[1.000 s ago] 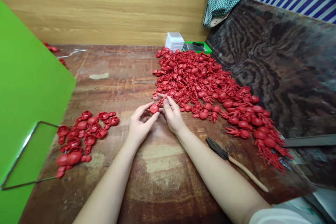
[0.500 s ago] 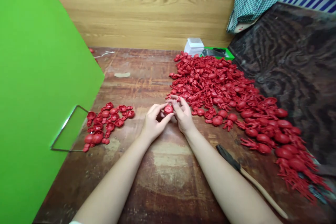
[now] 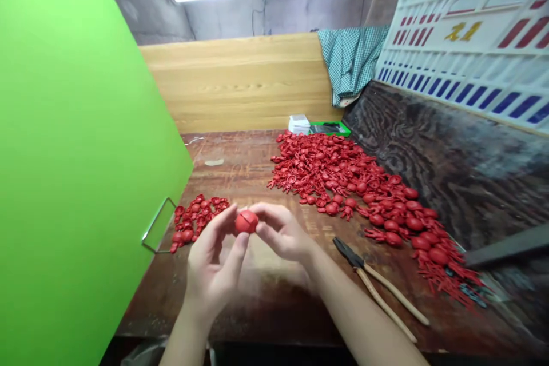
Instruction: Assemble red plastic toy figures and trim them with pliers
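Observation:
Between my two hands is a small red rounded plastic piece (image 3: 246, 221) with a dark slit across its face. My left hand (image 3: 217, 260) pinches it from the left and below, thumb and fingers closed on it. From the other side, my right hand (image 3: 283, 233) presses its thumb and fingertips against the same piece. A cluster of red rounded parts (image 3: 198, 214) lies behind my left hand. Beyond my right hand spreads a large heap of red plastic parts (image 3: 326, 166), many with thin finger-like branches.
Pliers (image 3: 358, 260) with tan handles lie right of my right forearm. A green panel (image 3: 107, 171) with a metal wire loop (image 3: 148, 234) stands at left. At the back are a white stack (image 3: 299, 124), a green tray (image 3: 345, 130) and checked cloth (image 3: 349, 63); a white crate (image 3: 463, 46) sits upper right.
The view has tilted up, showing ceiling lights and more of the crate. Both hands have lifted the red piece nearer the camera, and its slit now faces me.

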`<state>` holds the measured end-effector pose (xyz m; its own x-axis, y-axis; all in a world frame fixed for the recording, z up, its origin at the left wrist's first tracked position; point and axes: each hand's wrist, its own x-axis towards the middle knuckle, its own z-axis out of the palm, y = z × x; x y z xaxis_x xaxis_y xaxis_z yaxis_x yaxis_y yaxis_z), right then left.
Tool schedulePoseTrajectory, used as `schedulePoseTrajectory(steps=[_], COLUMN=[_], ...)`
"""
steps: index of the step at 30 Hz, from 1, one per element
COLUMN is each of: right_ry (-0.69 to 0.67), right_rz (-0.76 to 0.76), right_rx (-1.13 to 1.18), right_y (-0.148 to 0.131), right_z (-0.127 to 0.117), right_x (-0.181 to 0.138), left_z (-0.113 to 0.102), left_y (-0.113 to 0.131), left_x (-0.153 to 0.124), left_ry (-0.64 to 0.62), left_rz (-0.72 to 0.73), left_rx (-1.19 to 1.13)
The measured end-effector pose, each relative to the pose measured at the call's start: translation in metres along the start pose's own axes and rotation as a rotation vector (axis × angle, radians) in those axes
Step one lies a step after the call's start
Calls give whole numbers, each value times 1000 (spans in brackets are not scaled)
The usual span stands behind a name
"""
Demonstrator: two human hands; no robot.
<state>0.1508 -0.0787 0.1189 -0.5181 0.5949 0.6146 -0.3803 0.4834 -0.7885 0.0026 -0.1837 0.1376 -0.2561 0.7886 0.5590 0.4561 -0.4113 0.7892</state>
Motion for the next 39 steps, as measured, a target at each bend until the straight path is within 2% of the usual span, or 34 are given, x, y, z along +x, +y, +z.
schedulePoseTrajectory(steps=[3,7,11,14,19,28,35,39], right_ry=[32,190,67,99,171,205,282,436], right_rz=[-33,-40,-95,-74,-71,-85,-77,60], right_rx=[-58,-213,-299,-251,-265,-269,-212,-287], right_y=[-47,-94,-132,-150,-160,-169,-172,-174], right_z=[27,45,42,42,43,27,22,23], right_x=[-38,-91,-125,-139,-150,-163,-168,-172], left_z=[-21,-35,-31,-20,-7,1,18,32], left_y=[39,77,104,118,128,132,142,149], left_x=[-34,-65,-87,-97,-105,-119,-112,-107], left_ry=[10,-50,-161,-219,-246,-259,-289,-289], left_rz=[-10,-72,-196,-335,-469,-516,-376,-228], left_rx=[-101,-133,-236,-345,-381,-287,-193,-111])
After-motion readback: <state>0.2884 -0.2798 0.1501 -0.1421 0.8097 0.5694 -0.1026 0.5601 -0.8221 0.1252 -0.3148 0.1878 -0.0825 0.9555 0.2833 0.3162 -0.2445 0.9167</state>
